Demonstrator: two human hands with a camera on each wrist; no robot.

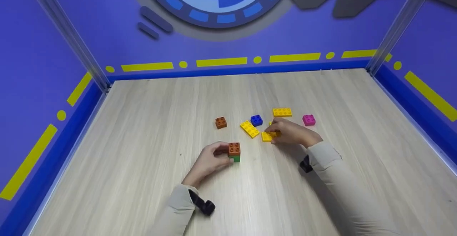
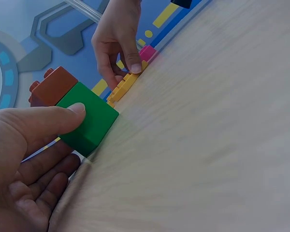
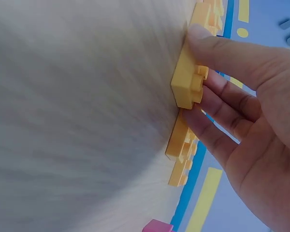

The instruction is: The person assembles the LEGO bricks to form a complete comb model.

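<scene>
My left hand [image 1: 211,160] holds a two-brick stack between thumb and fingers. An orange-brown toy brick [image 1: 234,148] sits on top of a green brick [image 2: 91,118], and the thumb presses the green side. To the right, my right hand [image 1: 293,133] pinches a flat yellow brick [image 3: 184,72] by its long sides, close to the tabletop. Its studs face up in the head view, partly covered by the fingers. Another yellow brick [image 3: 178,137] lies right beside those fingers, mostly hidden by the hand in the head view.
Around the hands lie a blue brick [image 1: 256,120], a yellow brick [image 1: 249,129], a second orange-brown brick [image 1: 221,122], a yellow brick [image 1: 282,112] farther back and a pink brick [image 1: 309,120] at the right. Blue printed panels [image 1: 221,46] wall the wooden table [image 1: 142,132] at back and sides.
</scene>
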